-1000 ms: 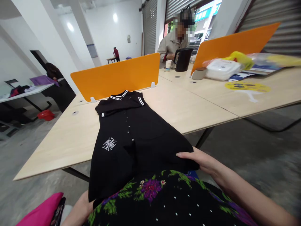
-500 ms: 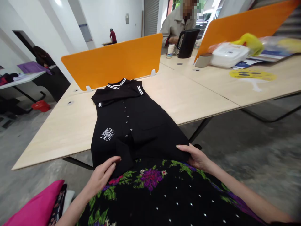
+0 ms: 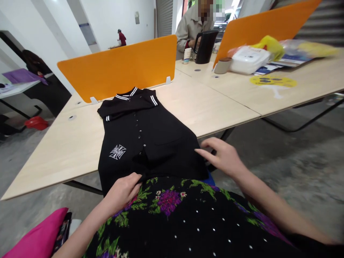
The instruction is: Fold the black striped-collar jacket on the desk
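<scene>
A black buttoned shirt (image 3: 150, 139) with white-striped collar and a white cross emblem lies on the pale wooden table (image 3: 67, 150), its lower part hanging over the near edge onto my lap. My left hand (image 3: 122, 191) pinches the shirt's lower hem with closed fingers. My right hand (image 3: 224, 157) hovers at the shirt's right edge, fingers spread, holding nothing. My black floral garment (image 3: 182, 222) covers my lap below the shirt.
An orange divider (image 3: 120, 70) stands behind the shirt, a second one (image 3: 263, 28) farther right. A person sits beyond with a black kettle (image 3: 205, 46). White containers, a yellow bag and papers lie at the right. A pink cloth (image 3: 37, 238) sits at bottom left.
My left hand came up from below and closed on the shirt's hem. My right hand let go of the right edge and lifted, fingers spreading. The view shifted slightly left and down.
</scene>
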{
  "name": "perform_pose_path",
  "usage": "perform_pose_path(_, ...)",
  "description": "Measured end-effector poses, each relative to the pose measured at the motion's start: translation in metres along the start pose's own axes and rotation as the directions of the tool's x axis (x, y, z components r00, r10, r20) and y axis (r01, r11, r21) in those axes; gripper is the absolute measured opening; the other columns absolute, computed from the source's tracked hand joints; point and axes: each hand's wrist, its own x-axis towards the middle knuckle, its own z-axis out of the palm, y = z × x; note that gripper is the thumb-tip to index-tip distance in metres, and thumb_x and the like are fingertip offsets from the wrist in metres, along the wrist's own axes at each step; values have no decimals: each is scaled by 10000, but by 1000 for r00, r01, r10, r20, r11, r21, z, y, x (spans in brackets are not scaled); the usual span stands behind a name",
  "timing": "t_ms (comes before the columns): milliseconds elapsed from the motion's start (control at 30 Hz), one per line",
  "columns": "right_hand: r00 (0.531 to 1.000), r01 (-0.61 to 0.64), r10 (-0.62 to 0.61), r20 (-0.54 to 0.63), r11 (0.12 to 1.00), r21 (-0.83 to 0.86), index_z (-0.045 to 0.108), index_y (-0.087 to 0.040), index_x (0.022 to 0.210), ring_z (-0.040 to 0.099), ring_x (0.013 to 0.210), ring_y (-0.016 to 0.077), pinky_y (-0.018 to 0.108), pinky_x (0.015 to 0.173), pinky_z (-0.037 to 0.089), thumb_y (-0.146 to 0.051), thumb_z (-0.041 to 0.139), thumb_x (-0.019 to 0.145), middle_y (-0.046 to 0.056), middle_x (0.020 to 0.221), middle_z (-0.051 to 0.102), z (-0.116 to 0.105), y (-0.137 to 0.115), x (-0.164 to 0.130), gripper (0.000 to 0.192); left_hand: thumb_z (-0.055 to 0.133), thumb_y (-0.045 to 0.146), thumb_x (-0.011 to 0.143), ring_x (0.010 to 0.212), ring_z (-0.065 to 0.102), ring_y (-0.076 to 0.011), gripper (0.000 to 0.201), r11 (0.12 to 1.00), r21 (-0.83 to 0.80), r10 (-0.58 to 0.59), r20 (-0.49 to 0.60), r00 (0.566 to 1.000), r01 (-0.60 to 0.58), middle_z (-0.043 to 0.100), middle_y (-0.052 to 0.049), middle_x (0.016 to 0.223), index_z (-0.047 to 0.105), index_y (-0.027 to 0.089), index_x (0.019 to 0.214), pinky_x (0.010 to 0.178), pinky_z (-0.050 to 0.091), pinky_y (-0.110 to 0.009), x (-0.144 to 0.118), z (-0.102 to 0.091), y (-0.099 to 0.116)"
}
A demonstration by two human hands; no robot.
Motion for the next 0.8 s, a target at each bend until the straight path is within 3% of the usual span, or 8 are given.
perform_pose_path(67,955,214,-238,174,966,146,689,-213,908,609,932,230,333,860,462,-462,629,805,88,982,674,22,-25,5,276,376,289,900,839,631,-159,278,999,-20,29,-1,1000,-29,649,-46,941,610,226,1037,754,463,-237,-1,-1,1)
perform_pose_path(100,891,263,-330,311,935,239,688,-203,961,611,933,218,319,854,463,-449,620,814,88,1018,668,37,-35,8,295,387,284,895,862,632,-161,277,999,-38,26,2,1000,-26,649,-49,969,606,228,1054,773,468,-241,-2,-2,1)
perform_pose_path(200,712,215,-417,565,895,390,693,-161,1001,620,859,188,283,778,465,-424,581,832,79,989,672,80,-47,17,331,431,256,862,964,629,-180,309,992,-110,-71,-6,997,70,647,-57,1062,543,228,1148,843,478,-268,-9,-4,1)
perform_pose_path(300,696,73,-334,636,913,401,698,-145,881,583,730,152,247,665,435,-401,527,851,30,803,658,102,-39,26,310,479,207,805,1117,584,-202,412,963,-218,-167,-26,986,158,624,-59,1163,452,243,1215,951,454,-305,-20,-6,-1)
perform_pose_path(400,724,-28,-243,646,925,379,650,-140,728,473,572,110,219,542,353,-409,506,848,-30,588,530,107,-33,31,328,486,224,819,1135,572,-194,367,928,-341,-168,-19,986,152,609,-63,1172,442,244,1183,979,441,-306,-24,-7,-3)
perform_pose_path(533,814,101,-270,514,938,332,651,-139,728,471,573,109,221,549,329,-374,492,862,-26,588,527,107,-40,27,314,412,333,892,871,624,-155,188,911,-373,-207,-48,977,175,629,-21,895,488,216,1019,823,496,-281,-16,-6,-4)
perform_pose_path(667,709,277,-418,568,906,321,713,-143,894,575,642,139,226,587,382,-435,518,874,26,732,655,102,-49,22,351,503,352,842,916,623,-173,244,904,-385,-227,-60,972,187,637,-29,935,486,222,1047,850,499,-299,-14,-7,-3)
perform_pose_path(800,631,394,-472,616,879,270,704,-136,1047,645,804,190,247,692,449,-379,612,819,88,954,709,92,-56,25,347,536,157,693,1094,581,-206,430,900,-403,-162,43,986,165,629,-59,1124,503,230,1116,972,455,-333,-26,-15,-2)
